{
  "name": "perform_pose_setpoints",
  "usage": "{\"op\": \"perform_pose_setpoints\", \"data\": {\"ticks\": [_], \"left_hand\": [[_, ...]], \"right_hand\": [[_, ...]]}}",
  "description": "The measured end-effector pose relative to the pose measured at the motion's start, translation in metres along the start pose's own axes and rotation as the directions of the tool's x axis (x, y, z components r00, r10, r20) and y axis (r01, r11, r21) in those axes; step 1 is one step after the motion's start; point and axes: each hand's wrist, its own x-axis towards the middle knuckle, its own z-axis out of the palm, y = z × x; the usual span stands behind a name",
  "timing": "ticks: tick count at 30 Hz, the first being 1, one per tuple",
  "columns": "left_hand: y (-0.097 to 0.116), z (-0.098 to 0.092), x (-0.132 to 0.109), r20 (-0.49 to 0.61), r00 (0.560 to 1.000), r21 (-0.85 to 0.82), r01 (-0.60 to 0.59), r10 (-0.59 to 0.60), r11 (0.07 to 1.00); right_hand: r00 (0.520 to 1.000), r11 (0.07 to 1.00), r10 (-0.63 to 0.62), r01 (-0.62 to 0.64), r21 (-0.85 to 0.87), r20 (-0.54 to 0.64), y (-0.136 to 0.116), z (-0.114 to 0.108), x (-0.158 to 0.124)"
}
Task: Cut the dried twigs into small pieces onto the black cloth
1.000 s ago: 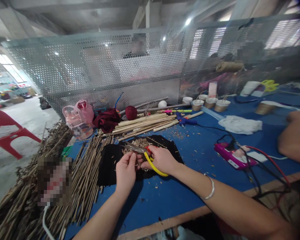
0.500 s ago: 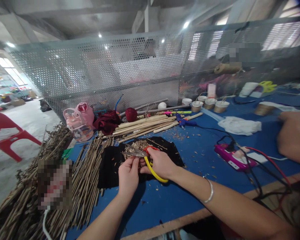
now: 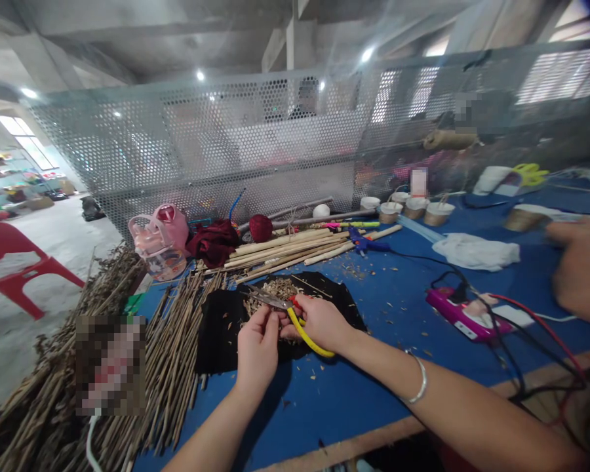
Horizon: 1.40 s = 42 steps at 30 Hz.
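My right hand (image 3: pixel 324 324) is wrapped round a pair of scissors (image 3: pixel 311 339) with a yellow and red handle. The scissors' blades point left, above a pile of small cut twig pieces (image 3: pixel 281 287). Just below the blades, my left hand (image 3: pixel 256 354) is closed in a pinch; what lies between its fingertips is hidden or too small to name. Under both hands a black cloth (image 3: pixel 215 337) is spread on the blue table (image 3: pixel 344 393). To the left lies a large bundle of thin dry sticks (image 3: pixel 170 367).
Peeled sticks (image 3: pixel 280 248), a maroon yarn ball (image 3: pixel 260 228) and a blue glue gun (image 3: pixel 366 244) lie behind the cloth. At right are a purple power strip (image 3: pixel 459 314) with cables and another person's hand (image 3: pixel 583 275). A pink bottle (image 3: pixel 164 246) stands back left.
The view has shifted slightly, so most things sit a little lower and to the right. Both hands keep nearly the same pose round the scissors. The other person's hand at right has moved.
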Motion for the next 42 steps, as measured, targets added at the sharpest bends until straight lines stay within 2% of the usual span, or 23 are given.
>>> {"op": "perform_pose_setpoints", "data": {"ticks": [4, 6, 14, 19, 22, 28, 33, 42], "left_hand": [[-0.004, -0.003, 0.003, -0.060, 0.991, -0.104, 0.111, -0.118, 0.988], [-0.004, -0.004, 0.005, -0.101, 0.985, -0.112, 0.128, -0.140, 0.985], [0.000, -0.005, 0.005, -0.163, 0.985, -0.005, 0.053, -0.053, 0.999], [0.006, -0.002, 0.001, -0.198, 0.979, 0.065, 0.059, -0.045, 0.996], [0.008, -0.002, 0.000, -0.183, 0.982, 0.049, 0.053, -0.044, 0.997], [0.008, -0.002, 0.000, -0.169, 0.985, 0.035, 0.047, -0.041, 0.998], [0.003, -0.002, 0.002, -0.169, 0.980, -0.091, 0.093, -0.107, 0.992], [0.001, -0.004, 0.007, -0.202, 0.964, -0.191, 0.136, -0.175, 0.972]], "right_hand": [[1.000, 1.000, -0.009, 0.009, -0.020, -0.012, 0.000, -0.004, 0.001], [1.000, 1.000, -0.010, 0.009, -0.028, -0.022, -0.002, -0.006, 0.000], [0.992, 0.994, -0.107, 0.106, -0.008, -0.063, -0.005, -0.007, -0.002], [0.985, 0.987, -0.151, 0.155, 0.043, -0.079, -0.005, -0.006, -0.001], [0.988, 0.985, -0.136, 0.143, 0.099, -0.074, -0.006, -0.003, -0.002], [0.998, 0.979, -0.063, 0.060, 0.194, 0.011, -0.005, 0.002, -0.005], [0.999, 0.988, -0.037, 0.032, 0.149, 0.029, -0.003, 0.001, -0.003], [0.998, 0.999, 0.002, -0.005, 0.043, 0.060, -0.004, -0.004, 0.000]]}}
